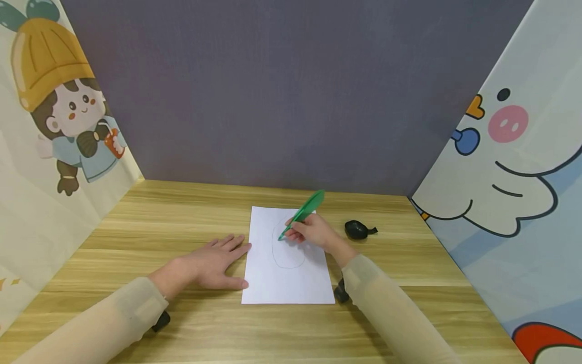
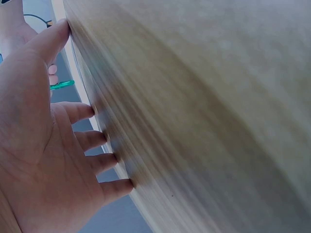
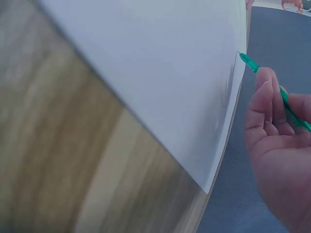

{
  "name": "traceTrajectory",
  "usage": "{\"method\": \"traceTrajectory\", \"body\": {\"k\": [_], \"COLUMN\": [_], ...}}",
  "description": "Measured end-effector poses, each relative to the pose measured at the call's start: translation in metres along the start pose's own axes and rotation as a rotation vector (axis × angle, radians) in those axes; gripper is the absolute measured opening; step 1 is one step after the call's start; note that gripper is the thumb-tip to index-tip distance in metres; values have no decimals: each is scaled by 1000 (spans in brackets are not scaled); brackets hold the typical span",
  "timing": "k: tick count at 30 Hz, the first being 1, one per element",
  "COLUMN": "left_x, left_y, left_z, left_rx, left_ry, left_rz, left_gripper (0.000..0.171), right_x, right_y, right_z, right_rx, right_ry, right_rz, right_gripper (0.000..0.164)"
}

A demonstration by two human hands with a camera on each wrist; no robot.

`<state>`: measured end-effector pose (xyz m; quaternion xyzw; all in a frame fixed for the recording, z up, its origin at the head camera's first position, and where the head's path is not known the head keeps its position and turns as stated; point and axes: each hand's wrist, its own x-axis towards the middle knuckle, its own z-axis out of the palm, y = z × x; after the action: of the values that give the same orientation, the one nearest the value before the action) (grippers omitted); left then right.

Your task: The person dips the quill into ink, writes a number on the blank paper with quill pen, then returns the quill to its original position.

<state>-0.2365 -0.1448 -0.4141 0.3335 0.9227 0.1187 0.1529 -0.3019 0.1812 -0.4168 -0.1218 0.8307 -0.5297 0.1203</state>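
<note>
A white sheet of paper [image 1: 263, 288] lies on the wooden table, with a thin rounded outline drawn on it. My right hand [image 1: 316, 231] pinches a slim green pen [image 1: 310, 206] with a broad leaf-shaped upper end. The pen slants up to the right, its tip at the paper inside the outline; part of the outline is hidden by this hand. In the right wrist view, the pen [image 3: 249, 62] passes between the fingers and thumb. My left hand [image 1: 218, 263] rests with spread fingers by the sheet's left edge, thumb and index fingertip touching it.
A small black rounded object [image 1: 356, 230] with a short tab lies right of the paper. The wooden table [image 1: 182, 217] ends at a dark grey upright panel [image 1: 273, 101]. Walls with cartoon prints stand at the left [image 1: 27, 202] and right [image 1: 523, 202].
</note>
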Motion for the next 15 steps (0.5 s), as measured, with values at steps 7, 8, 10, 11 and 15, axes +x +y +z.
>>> {"method": "traceTrajectory", "body": {"k": [7, 8, 10, 11, 15], "left_x": [1, 1, 2, 2, 2], "left_y": [-2, -3, -3, -3, -3], "left_z": [1, 1, 1, 1, 1], "left_rx": [9, 9, 8, 8, 5], "left_ry": [0, 1, 3, 3, 4], "left_rz": [-7, -6, -5, -6, -6], "left_gripper": [104, 104, 104, 104, 104], "right_x": [-1, -1, 0, 0, 0], "right_y": [-2, -2, -2, -2, -2], "right_z": [3, 4, 5, 6, 7], "right_rx": [-10, -8, -4, 0, 5], "right_ry": [-8, -10, -14, -15, -22], "right_rz": [-9, -7, -1, 1, 3], "right_gripper": [32, 32, 32, 32, 31]}}
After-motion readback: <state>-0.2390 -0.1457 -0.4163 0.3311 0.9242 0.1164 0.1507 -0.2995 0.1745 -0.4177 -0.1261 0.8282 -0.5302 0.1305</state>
